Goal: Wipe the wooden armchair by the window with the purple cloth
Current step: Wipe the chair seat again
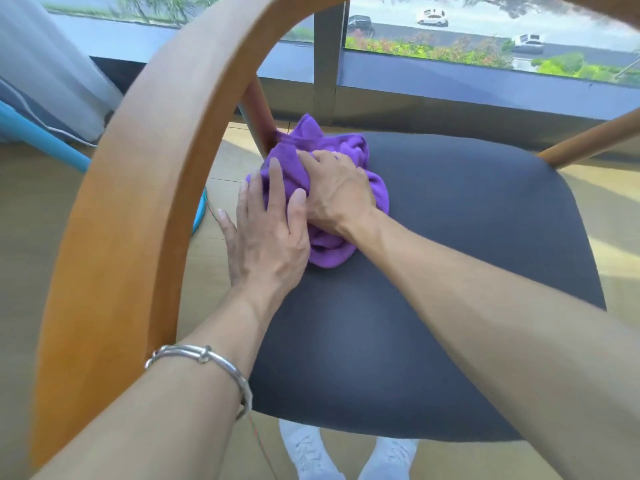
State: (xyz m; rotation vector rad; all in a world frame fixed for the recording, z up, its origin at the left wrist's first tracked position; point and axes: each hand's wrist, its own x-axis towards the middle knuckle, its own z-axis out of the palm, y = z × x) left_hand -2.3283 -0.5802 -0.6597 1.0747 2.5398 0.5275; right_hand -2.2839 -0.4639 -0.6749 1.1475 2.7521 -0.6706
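The purple cloth [349, 147] lies bunched on the dark seat [450, 237] of the wooden armchair [145, 168], near its far left corner. The right hand [337, 190] grips the cloth from above. The left hand [266, 237] rests flat, fingers straight, on its left edge.

Purple cloth [348, 148] crumpled at far-left corner of dark seat [450, 237]; wooden armchair [138, 168] curved-railed.

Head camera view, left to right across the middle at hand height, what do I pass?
Curved wooden back rail → left hand → right hand, gripping the purple cloth → bare dark seat
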